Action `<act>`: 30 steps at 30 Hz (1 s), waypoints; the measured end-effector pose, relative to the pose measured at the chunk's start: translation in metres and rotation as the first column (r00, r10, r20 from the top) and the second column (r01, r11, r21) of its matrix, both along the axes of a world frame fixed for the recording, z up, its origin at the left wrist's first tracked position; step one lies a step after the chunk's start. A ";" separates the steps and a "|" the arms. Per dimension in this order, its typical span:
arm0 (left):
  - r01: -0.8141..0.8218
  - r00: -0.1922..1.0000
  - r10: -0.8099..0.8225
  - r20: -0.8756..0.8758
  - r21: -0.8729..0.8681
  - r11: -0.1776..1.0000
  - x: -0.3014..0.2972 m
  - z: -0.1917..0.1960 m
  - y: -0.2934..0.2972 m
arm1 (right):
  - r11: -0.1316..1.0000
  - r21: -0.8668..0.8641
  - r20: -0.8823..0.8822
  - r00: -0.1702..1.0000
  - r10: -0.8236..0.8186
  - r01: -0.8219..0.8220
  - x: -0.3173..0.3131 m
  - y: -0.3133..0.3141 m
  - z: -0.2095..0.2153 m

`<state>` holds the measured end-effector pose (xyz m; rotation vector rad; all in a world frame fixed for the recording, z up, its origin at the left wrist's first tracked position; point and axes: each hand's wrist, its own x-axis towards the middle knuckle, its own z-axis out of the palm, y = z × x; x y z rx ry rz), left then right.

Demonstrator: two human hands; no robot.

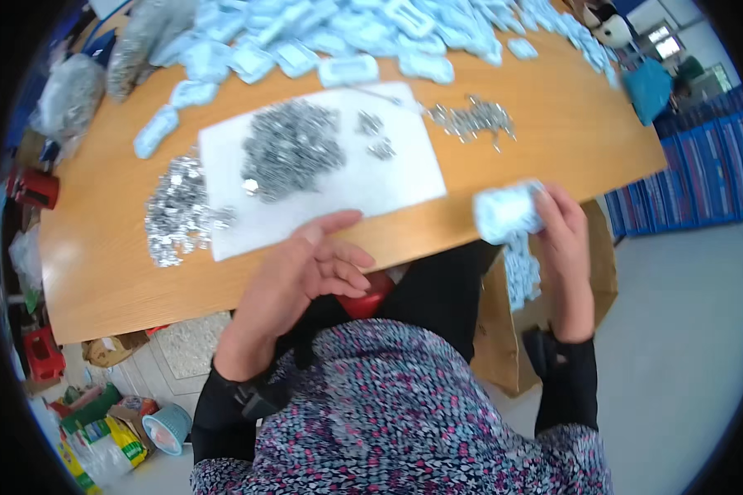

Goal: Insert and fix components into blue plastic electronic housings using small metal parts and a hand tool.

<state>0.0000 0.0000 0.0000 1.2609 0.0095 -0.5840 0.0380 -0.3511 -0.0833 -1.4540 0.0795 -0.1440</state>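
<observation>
Gripping: one light-blue piece [506, 213], rounded and blurred, pinched at its right side by the right hand [565, 227], right of the frame's centre. Left hand [301, 272]: well apart from the right, near the centre, fingers loosely curled, nothing seen in its grasp. Beneath the held piece, lower right of centre: a cardboard box [495, 351] with light-blue items [520, 276] inside. Above the left hand: a white board [388, 186] bearing a dense grey heap [293, 148] of small metal parts and, to its right, two small clusters [370, 124]. Left of the board: a shiny silver pile [176, 210], its edge spilling onto the board. Right of the board: a looser silver scatter [475, 120], on the wooden table [553, 148]. Across the top: a broad heap of light-blue pieces [347, 70]. Upper left: a clear bag [70, 95]. Right edge: stacked blue items [677, 186]. Hazards, as judged: a loosened one-sided pinch could have let the piece fall into the box or onto the floor; a sleeve or finger dragged over the board could have mixed the small clusters with the heap, or swept parts off the near edge.
</observation>
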 end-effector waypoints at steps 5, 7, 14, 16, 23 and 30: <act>-0.063 0.996 0.049 -0.072 -0.209 0.976 -0.035 -0.033 -0.092 | 0.927 -0.368 -0.157 0.978 -0.135 0.069 -0.074 -0.218 0.033; -0.026 0.999 0.017 -0.039 -0.240 0.970 -0.031 -0.041 -0.079 | 0.797 -0.594 -0.184 0.945 -0.270 0.112 -0.104 -0.280 0.013; 0.018 0.999 -0.012 0.034 -0.187 0.982 -0.031 -0.047 -0.083 | 0.465 -0.874 0.098 0.988 -0.119 0.142 -0.055 -0.193 0.072; 0.023 0.999 -0.016 0.040 -0.196 0.980 -0.031 -0.050 -0.082 | 0.434 -0.898 0.104 0.993 0.052 0.071 -0.018 -0.141 0.089; 0.014 0.999 -0.034 -0.040 -0.421 0.907 -0.030 -0.060 -0.064 | 0.104 -0.995 0.038 0.886 0.461 -0.011 0.119 0.030 0.102; 0.048 0.996 -0.079 -0.037 -0.525 0.850 -0.029 -0.064 -0.060 | -0.029 -0.999 -0.028 0.770 0.637 -0.012 0.192 0.077 0.079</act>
